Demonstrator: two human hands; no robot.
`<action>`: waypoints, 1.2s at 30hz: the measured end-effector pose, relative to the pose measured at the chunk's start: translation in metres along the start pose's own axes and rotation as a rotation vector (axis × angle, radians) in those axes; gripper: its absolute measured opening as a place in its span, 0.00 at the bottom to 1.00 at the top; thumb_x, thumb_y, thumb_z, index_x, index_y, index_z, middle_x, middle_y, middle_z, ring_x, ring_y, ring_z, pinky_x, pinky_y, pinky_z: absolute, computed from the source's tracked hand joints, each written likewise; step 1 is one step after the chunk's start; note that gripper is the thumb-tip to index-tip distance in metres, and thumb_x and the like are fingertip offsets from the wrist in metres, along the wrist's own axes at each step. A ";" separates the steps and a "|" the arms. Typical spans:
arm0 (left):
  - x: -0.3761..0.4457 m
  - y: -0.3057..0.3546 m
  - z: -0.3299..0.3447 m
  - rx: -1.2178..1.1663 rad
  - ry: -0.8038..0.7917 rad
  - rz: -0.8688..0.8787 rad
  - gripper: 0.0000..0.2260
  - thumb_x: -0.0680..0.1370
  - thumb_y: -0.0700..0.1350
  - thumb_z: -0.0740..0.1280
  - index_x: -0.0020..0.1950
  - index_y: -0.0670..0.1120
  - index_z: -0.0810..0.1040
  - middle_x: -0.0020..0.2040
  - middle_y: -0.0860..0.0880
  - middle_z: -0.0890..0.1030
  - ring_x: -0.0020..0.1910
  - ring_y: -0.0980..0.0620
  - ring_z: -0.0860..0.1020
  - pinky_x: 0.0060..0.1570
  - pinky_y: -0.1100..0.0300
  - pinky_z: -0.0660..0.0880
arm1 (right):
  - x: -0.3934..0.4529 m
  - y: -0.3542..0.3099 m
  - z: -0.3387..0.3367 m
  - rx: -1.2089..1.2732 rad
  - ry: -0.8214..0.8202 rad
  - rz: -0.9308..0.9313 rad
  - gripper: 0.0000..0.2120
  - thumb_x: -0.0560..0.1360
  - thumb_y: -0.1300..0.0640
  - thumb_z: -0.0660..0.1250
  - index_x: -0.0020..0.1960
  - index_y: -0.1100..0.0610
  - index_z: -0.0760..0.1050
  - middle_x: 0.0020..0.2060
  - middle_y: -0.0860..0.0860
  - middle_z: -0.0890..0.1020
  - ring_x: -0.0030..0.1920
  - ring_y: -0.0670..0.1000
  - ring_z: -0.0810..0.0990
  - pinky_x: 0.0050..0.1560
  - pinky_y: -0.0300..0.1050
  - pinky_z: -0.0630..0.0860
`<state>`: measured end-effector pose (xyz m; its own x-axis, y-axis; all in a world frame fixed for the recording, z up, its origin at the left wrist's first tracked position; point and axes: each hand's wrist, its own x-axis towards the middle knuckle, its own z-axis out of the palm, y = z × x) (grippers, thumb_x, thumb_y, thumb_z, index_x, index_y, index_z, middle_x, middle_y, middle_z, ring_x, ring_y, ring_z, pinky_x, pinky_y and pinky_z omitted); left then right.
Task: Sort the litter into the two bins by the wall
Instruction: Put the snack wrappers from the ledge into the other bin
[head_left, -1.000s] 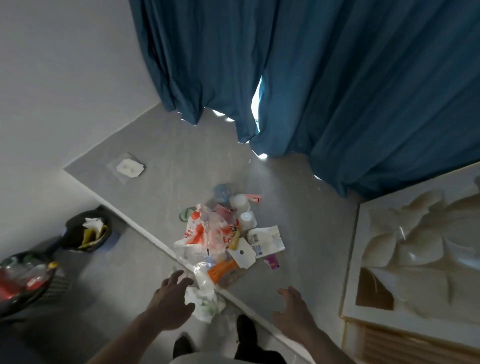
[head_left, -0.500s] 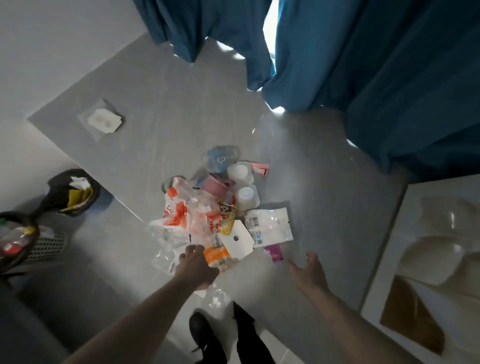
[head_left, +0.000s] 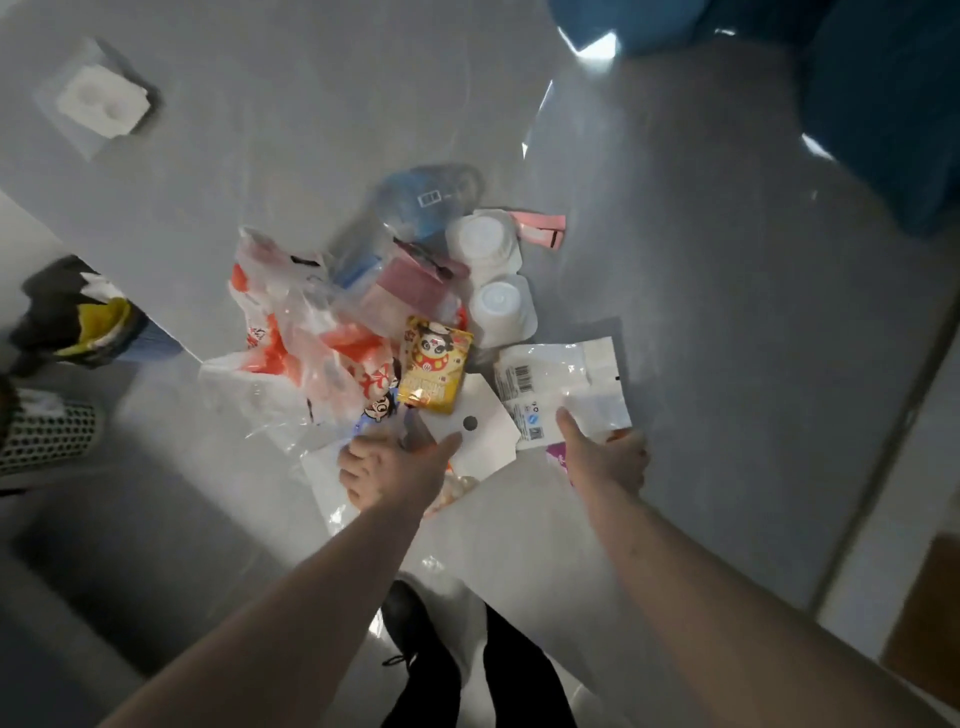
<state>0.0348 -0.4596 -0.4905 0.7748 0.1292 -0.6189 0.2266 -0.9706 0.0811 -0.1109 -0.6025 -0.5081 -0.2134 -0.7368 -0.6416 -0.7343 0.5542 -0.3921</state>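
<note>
The litter (head_left: 395, 296) is heaped on the grey floor (head_left: 701, 312): a crinkled orange-printed bag (head_left: 291, 338), a yellow foil pouch (head_left: 434, 366), two moulded white cups (head_left: 491, 244), a flat white card (head_left: 480, 434). The right hand (head_left: 605, 457) pinches a glossy white pouch (head_left: 561, 382), thumb on top; the left hand (head_left: 395, 467) curls beside the card, its grip unclear. A black-lined bin (head_left: 67, 306) and a perforated bin (head_left: 47, 436) stand far left

Black trousers (head_left: 522, 675), black laced shoe (head_left: 409, 618)

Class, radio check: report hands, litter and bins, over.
Left hand curled at near edge of litter pile, hold unclear. Right hand: thumb on white pouch, grip unclear. Pile unsorted. Black bin and mesh bin at left, apart from it.
</note>
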 end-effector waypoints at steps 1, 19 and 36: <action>0.007 0.000 0.003 -0.004 0.004 0.007 0.63 0.57 0.76 0.74 0.77 0.38 0.52 0.74 0.40 0.59 0.76 0.39 0.58 0.75 0.45 0.61 | 0.002 -0.001 0.005 0.009 0.023 0.015 0.43 0.63 0.33 0.77 0.64 0.59 0.68 0.64 0.60 0.73 0.62 0.65 0.75 0.61 0.56 0.75; -0.003 -0.003 0.042 0.350 0.054 0.419 0.42 0.65 0.71 0.71 0.71 0.51 0.66 0.67 0.46 0.64 0.65 0.45 0.63 0.65 0.50 0.68 | -0.006 0.040 -0.060 0.308 0.093 -0.101 0.10 0.65 0.60 0.71 0.47 0.55 0.79 0.40 0.49 0.86 0.43 0.53 0.85 0.44 0.50 0.80; -0.009 -0.012 0.039 0.130 0.078 0.475 0.43 0.65 0.61 0.78 0.71 0.49 0.59 0.67 0.48 0.66 0.66 0.43 0.66 0.70 0.48 0.65 | -0.023 -0.055 0.061 0.092 -0.449 -0.308 0.26 0.60 0.61 0.73 0.58 0.53 0.79 0.47 0.47 0.85 0.48 0.50 0.85 0.48 0.48 0.84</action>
<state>0.0018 -0.4567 -0.5162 0.8177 -0.3236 -0.4761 -0.2338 -0.9424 0.2391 -0.0267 -0.5920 -0.5117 0.3133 -0.6437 -0.6982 -0.6555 0.3854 -0.6494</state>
